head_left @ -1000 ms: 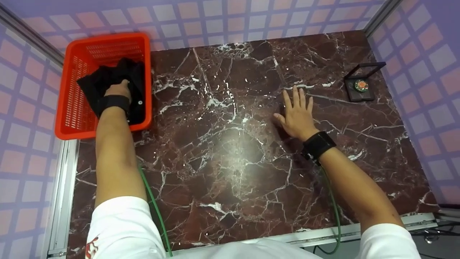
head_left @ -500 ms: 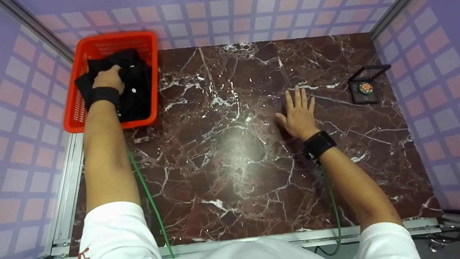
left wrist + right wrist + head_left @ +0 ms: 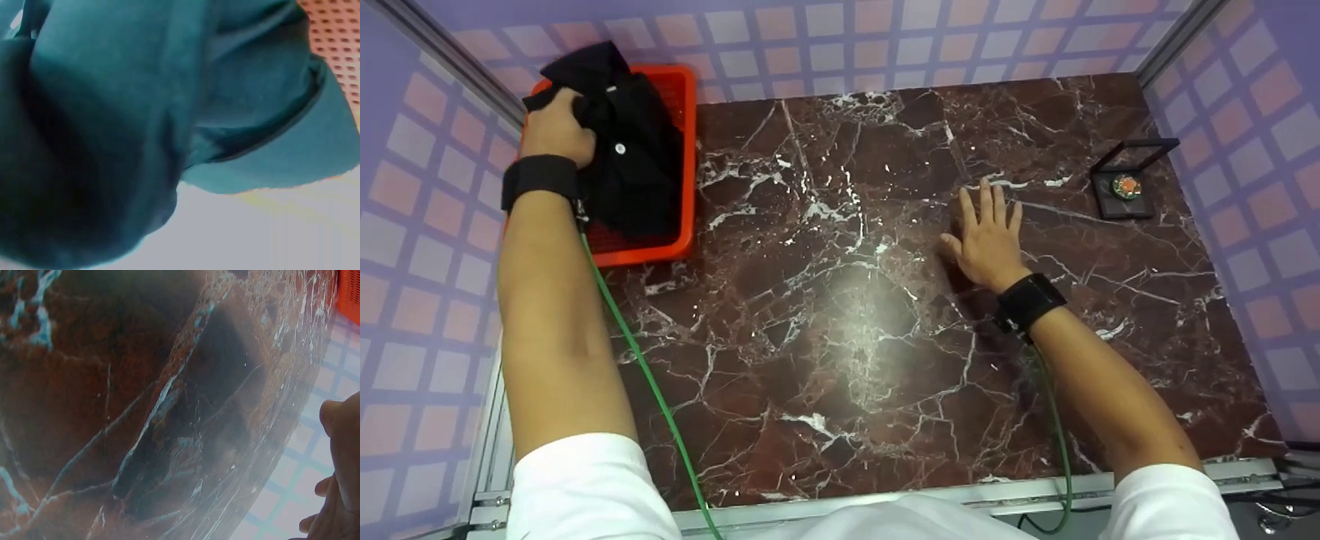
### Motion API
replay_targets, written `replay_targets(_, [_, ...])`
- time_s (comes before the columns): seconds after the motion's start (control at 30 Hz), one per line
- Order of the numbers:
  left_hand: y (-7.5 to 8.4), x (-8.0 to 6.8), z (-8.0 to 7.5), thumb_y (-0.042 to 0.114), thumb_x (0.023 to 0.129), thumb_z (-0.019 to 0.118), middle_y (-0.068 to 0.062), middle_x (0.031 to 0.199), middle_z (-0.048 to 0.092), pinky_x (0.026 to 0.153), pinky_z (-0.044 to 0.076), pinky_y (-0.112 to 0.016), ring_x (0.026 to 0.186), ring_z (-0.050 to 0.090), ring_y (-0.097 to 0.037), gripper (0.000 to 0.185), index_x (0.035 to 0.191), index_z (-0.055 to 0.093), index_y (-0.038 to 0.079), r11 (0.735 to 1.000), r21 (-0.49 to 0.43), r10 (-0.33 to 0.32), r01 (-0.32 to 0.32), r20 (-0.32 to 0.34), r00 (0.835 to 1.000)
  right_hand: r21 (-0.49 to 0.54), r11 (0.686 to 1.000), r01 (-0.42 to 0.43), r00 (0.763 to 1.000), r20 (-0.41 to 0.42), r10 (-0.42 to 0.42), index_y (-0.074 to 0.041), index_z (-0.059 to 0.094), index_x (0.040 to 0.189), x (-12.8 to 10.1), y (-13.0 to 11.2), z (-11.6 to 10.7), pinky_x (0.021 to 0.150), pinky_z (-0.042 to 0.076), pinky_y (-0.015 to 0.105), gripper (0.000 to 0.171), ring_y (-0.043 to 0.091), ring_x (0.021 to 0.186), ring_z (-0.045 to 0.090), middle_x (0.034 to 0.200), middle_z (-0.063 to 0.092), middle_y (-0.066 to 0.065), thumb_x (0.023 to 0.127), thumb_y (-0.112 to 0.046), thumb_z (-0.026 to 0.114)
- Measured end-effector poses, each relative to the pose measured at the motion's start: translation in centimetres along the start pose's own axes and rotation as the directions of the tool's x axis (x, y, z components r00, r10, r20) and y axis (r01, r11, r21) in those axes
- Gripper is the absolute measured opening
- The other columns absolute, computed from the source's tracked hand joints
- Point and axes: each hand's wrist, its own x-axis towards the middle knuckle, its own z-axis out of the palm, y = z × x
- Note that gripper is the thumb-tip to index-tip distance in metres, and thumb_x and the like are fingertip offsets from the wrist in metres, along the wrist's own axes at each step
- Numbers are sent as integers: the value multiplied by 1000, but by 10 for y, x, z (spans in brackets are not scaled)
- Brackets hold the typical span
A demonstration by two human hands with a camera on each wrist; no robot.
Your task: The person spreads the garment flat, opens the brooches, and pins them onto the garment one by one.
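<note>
At the basket's left side my left hand grips a black garment. A bunched part of the cloth rises above the back rim, while the rest hangs down into the red basket. One white round button-like spot shows on the garment. In the left wrist view the garment fills most of the picture in loose folds and hides the fingers. My right hand rests on the marble-patterned table, fingers straight and spread, holding nothing. Part of the right hand shows at the right wrist view's edge.
A small black open case with a round green-and-orange piece inside stands at the table's right side. Checked walls enclose the back and sides. A green cable runs from the left wristband across the table's left part.
My left hand has moved left and toward the back, lifting part of the black garment above the basket's rim. The right hand stays in place; the view has shifted slightly.
</note>
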Motion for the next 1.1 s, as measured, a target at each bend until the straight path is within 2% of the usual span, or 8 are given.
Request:
replay_targets(0.13, [8, -2, -15, 10, 93, 40, -36, 142, 46, 109, 31, -61, 130, 40, -57, 54, 146, 37, 2, 999, -51, 14, -17, -57, 998, 8, 1000, -1, 1000, -10, 2, -1, 21, 158, 0, 2, 0, 113, 4, 71, 79, 49, 149, 8, 163, 7, 30, 101, -43, 54])
replay_targets(0.33, [31, -12, -31, 8, 95, 38, -30, 143, 48, 108, 31, -57, 127, 43, -51, 52, 146, 38, 4, 993, -97, 45, -60, -145, 988, 18, 1000, -11, 1000, -3, 11, -2, 20, 159, 1, 2, -1, 113, 3, 71, 79, 48, 150, 6, 163, 5, 30, 101, -44, 53])
replay_targets(0.57, [61, -12, -38, 11, 97, 36, -24, 146, 47, 107, 32, -46, 127, 45, -39, 52, 149, 39, 12, 986, -148, 49, -75, -176, 983, -2, 1000, -7, 1000, -11, 7, -2, 20, 159, 3, 3, 1, 114, 3, 71, 79, 49, 149, 7, 163, 6, 30, 101, -44, 54])
replay_targets(0.7, [81, -3, -35, 7, 93, 40, -22, 144, 51, 111, 33, -42, 131, 47, -37, 52, 145, 43, 8, 979, -149, 106, -141, -222, 969, 10, 1000, -21, 1000, 1, 21, -4, 20, 159, 4, 3, 0, 114, 2, 70, 79, 48, 150, 7, 164, 5, 28, 101, -44, 54])
replay_targets(0.8, [99, 5, -29, 4, 89, 42, -19, 143, 54, 114, 32, -40, 133, 47, -36, 53, 142, 45, 5, 971, -145, 153, -189, -231, 961, 13, 999, -36, 999, 14, 36, -5, 19, 160, 5, 3, -2, 114, 0, 70, 79, 48, 150, 5, 164, 3, 27, 101, -45, 53])
replay_targets(0.9, [119, 8, -20, 3, 89, 43, -16, 144, 53, 115, 31, -37, 134, 47, -32, 54, 143, 44, 6, 964, -154, 187, -219, -199, 962, 3, 999, -37, 999, 13, 37, -4, 19, 160, 5, 6, -4, 114, -1, 70, 79, 48, 150, 5, 164, 3, 28, 101, -45, 53])
replay_targets(1.1, [156, 10, 5, -1, 89, 44, -17, 141, 55, 113, 33, -37, 133, 48, -29, 53, 141, 45, 6, 943, -153, 272, -297, -164, 948, 3, 999, -39, 999, 32, 39, -4, 15, 160, 5, 7, -4, 113, -5, 70, 80, 49, 149, 3, 164, 0, 28, 102, -46, 51])
